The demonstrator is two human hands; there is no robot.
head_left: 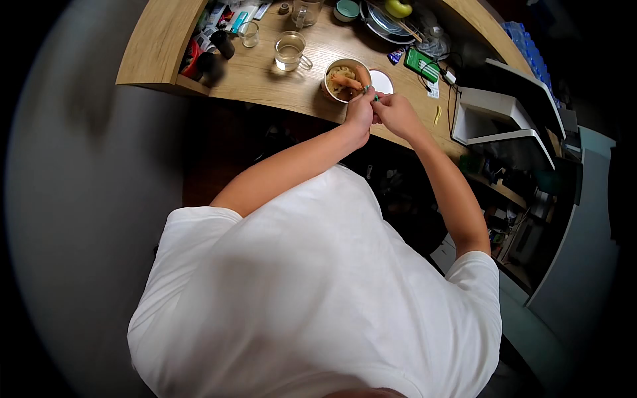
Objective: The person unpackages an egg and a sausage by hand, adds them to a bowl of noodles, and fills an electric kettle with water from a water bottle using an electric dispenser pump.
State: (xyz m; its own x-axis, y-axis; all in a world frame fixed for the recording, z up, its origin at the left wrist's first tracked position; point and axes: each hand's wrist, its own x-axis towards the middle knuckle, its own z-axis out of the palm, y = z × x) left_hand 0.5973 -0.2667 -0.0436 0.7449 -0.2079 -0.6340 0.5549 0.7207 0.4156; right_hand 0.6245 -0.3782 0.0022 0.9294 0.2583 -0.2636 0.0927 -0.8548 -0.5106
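A paper cup (327,88) with noodles and orange-brown sausage-like pieces (345,81) in it stands near the desk's front edge. Just in front of its rim, my left hand (360,111) and my right hand (396,114) meet, fingers closed. Small bits of a green wrapper (376,98) show between the fingertips, and both hands pinch it. Most of the wrapper is hidden by my fingers. A white round lid (381,82) lies on the desk right behind my hands.
Left of the cup is a glass mug (289,52) of pale liquid, with a smaller glass (249,34) beyond. A green bowl (347,9) stands at the back. To the right are a green box (421,64), cables and a white open-fronted case (488,109).
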